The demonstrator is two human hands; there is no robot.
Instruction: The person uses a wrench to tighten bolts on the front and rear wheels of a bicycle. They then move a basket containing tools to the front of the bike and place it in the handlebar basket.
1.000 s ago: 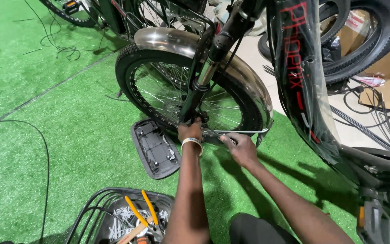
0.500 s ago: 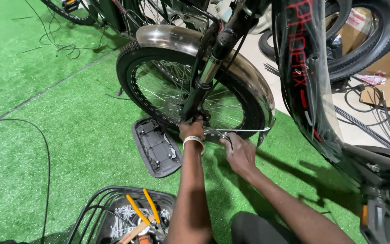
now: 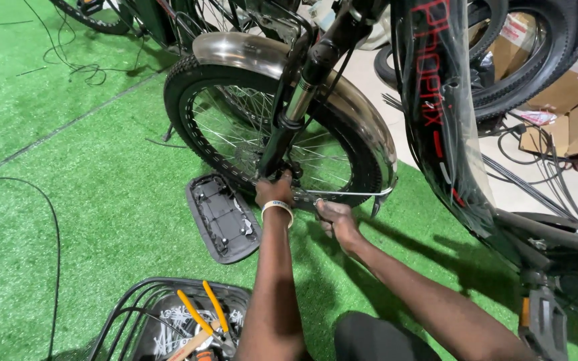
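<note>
A bicycle's front wheel (image 3: 235, 134) with a chrome mudguard (image 3: 349, 107) stands on green turf, held in a black suspension fork (image 3: 296, 107). My left hand (image 3: 274, 189), with a white wristband, grips the bottom of the fork leg at the wheel's axle. My right hand (image 3: 334, 218) is closed around the near end of a thin silver mudguard stay (image 3: 352, 193) that runs right to the mudguard's lower end. What lies under the fingers is hidden.
A black plastic cover panel (image 3: 222, 215) lies inside-up on the turf left of my hands. A wire basket (image 3: 125, 314) holding yellow-handled pliers (image 3: 205, 311) and small parts sits near me. The black bike frame (image 3: 449, 134), a pedal (image 3: 543, 321), cardboard boxes (image 3: 570, 100) and loose cables (image 3: 28, 200) surround.
The view has shifted slightly. My right hand has slid a little lower and rightward on the stay; my left hand stays at the fork's bottom.
</note>
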